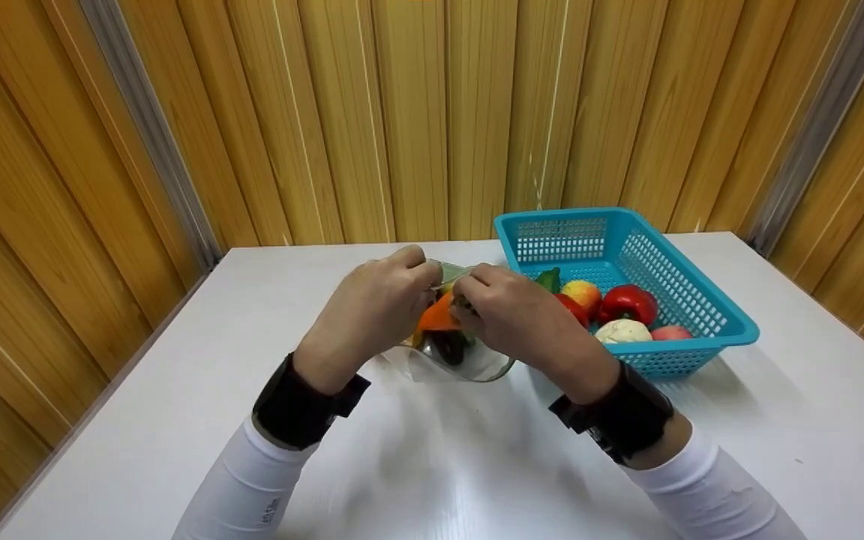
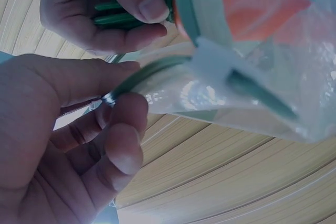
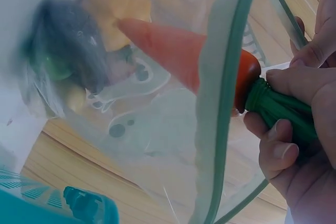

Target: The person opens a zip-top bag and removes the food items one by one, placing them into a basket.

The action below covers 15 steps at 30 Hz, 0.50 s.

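Note:
My left hand pinches the green-edged mouth of a clear zip bag between thumb and fingers. With the right hand I grip a carrot by its green top. The carrot's orange tip points down into the bag, while its leafy end stays outside the mouth. Inside the bag, in the right wrist view, lie a dark purple, eggplant-like vegetable and a yellow-orange round piece. Something green shows behind the plastic near the bottom, blurred.
A blue plastic basket stands to the right on the white table. It holds a red bell pepper, a yellow-red fruit, a whitish piece, a pinkish fruit and something green. A wood-patterned wall rises behind.

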Available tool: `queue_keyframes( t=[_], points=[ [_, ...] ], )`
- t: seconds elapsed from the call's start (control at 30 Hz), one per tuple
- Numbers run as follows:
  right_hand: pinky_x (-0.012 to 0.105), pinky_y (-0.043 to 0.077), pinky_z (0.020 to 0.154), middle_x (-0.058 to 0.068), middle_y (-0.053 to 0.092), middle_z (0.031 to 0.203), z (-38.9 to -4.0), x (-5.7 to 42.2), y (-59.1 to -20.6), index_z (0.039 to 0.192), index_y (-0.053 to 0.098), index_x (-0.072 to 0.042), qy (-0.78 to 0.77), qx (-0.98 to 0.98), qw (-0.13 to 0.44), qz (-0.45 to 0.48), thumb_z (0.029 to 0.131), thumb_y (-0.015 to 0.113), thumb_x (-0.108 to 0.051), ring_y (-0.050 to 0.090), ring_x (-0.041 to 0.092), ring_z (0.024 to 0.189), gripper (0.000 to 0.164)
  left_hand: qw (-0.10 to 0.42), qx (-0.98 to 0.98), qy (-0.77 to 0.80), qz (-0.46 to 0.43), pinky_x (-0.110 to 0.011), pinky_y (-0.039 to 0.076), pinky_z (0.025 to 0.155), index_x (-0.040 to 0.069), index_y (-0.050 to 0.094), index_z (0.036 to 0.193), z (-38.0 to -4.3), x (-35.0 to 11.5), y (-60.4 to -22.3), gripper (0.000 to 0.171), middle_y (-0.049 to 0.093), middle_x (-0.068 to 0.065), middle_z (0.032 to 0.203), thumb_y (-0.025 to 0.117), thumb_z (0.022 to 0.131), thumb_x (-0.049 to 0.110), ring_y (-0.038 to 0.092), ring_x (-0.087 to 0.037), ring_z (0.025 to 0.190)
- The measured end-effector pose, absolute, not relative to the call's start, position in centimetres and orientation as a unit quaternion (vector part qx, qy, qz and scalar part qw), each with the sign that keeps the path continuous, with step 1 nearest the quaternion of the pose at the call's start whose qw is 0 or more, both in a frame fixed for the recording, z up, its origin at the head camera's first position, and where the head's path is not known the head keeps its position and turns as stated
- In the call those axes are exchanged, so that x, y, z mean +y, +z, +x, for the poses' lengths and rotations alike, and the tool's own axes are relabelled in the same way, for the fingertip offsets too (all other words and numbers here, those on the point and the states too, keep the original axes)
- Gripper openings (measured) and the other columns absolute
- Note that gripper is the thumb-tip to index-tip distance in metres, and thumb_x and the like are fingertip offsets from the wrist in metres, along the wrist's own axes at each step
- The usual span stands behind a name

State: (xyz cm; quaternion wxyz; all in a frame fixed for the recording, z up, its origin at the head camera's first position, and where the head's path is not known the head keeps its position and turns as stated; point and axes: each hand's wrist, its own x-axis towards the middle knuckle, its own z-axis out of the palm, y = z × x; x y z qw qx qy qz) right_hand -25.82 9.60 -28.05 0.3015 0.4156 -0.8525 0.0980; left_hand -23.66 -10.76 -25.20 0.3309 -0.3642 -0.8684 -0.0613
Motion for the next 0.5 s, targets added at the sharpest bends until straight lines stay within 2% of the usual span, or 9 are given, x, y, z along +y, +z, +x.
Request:
queue_keyframes(
  t=[0.27, 0.5],
  points=[
    [0.026, 0.058, 0.071, 0.007, 0.068, 0.093, -25.2, 10.7, -26.8, 0.106, 0.073, -0.005, 0.12, -0.855, 0.293, 0.411, 0.088, 0.076, -0.018, 0.063, 0.019, 0.079, 0.023, 0.32, -0.873, -0.062, -0.363, -0.029, 0.055, 0.057, 0.005, 0.068, 0.092, -23.5, -10.8, -25.1, 0.009, 0.06, -0.009, 0.083, 0.068, 0.087, -0.002, 0.058, -0.02, 0.06],
    [0.029, 0.06, 0.072, 0.007, 0.07, 0.094, -24.3, 13.1, -25.5, 0.102, 0.073, -0.007, 0.159, -0.843, 0.281, 0.431, 0.086, 0.079, -0.016, 0.068, 0.018, 0.083, 0.02, 0.324, -0.871, -0.053, -0.364, -0.029, 0.056, 0.058, 0.005, 0.069, 0.09, -23.6, -10.6, -25.1, 0.008, 0.06, -0.009, 0.082, 0.064, 0.089, -0.002, 0.058, -0.02, 0.059]
  ],
)
